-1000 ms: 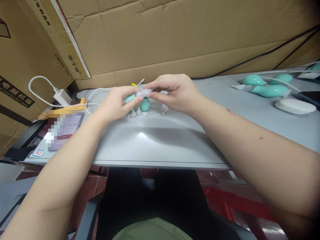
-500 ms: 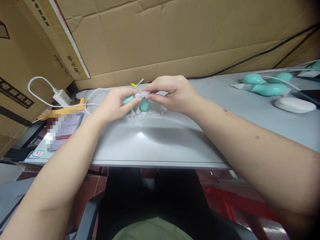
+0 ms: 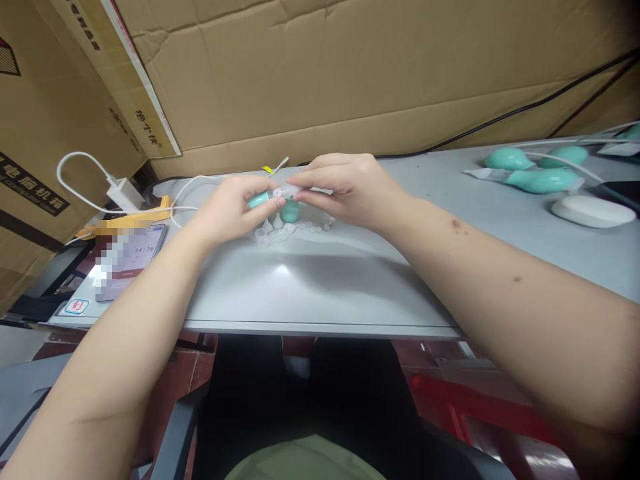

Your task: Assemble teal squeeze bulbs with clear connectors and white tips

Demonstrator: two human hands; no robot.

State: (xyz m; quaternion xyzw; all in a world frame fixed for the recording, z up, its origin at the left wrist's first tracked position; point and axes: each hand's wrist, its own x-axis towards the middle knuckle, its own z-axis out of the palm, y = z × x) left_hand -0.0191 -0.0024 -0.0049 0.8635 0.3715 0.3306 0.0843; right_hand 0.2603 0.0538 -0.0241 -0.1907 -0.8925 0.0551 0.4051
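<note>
My left hand (image 3: 235, 210) is closed around a teal rubber bulb (image 3: 259, 200), with a small white ring-like piece (image 3: 277, 193) at its right end. Thumb and fingers of my right hand (image 3: 345, 187) pinch a translucent plastic piece (image 3: 291, 189), which meets the white end or sits very close to it. Below my fingers a second teal bulb (image 3: 290, 213) stands on the table. Around it lie white cone-shaped tips (image 3: 277, 221), a clear cup-like piece (image 3: 261, 237) and several small white parts (image 3: 319, 228).
More teal bulbs (image 3: 543, 179) lie at the right beside a white oval case (image 3: 593, 211). A phone (image 3: 143, 257), a white charger (image 3: 125, 195) and an orange power strip (image 3: 135, 217) are at the left. Cardboard (image 3: 350, 73) stands behind the grey table (image 3: 320, 293).
My right hand has shifted very slightly, and the translucent piece now sits a little lower over the standing bulb, covering its top. The left hand keeps its hold.
</note>
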